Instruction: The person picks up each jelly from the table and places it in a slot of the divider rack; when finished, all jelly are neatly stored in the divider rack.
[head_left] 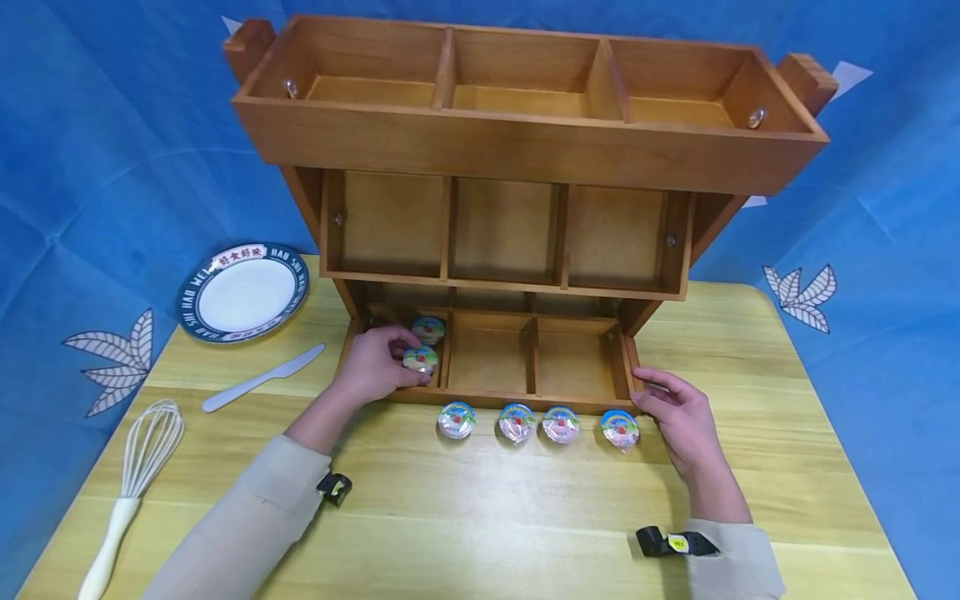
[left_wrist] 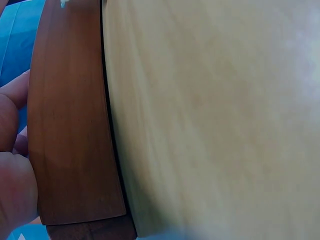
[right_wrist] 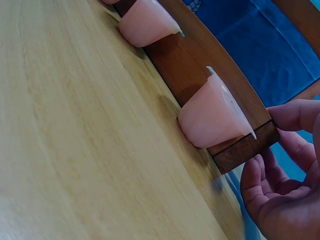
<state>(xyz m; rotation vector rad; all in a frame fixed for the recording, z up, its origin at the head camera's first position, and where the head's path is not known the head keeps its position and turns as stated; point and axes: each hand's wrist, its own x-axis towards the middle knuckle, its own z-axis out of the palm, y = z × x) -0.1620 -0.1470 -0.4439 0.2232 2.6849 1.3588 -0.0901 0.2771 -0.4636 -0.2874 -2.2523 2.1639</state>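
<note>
In the head view, my left hand (head_left: 377,363) pinches a jelly cup (head_left: 420,359) with a printed lid, inside the bottom left compartment of a wooden rack (head_left: 525,150). Another jelly cup (head_left: 428,330) sits just behind it. In the left wrist view the front board (left_wrist: 75,115) hides the held cup, and only part of the hand shows behind it. My right hand (head_left: 681,414) grips the right front corner of the bottom tier, thumb and fingers at its edge. Close by stands a pink jelly cup (right_wrist: 215,112), upright on the table.
More jelly cups (head_left: 517,423) stand in a row along the rack's front. A blue-rimmed plate (head_left: 243,293), a pale knife (head_left: 264,377) and a whisk (head_left: 135,492) lie on the left of the wooden table (head_left: 480,517). Blue cloth (head_left: 112,167) hangs behind the table.
</note>
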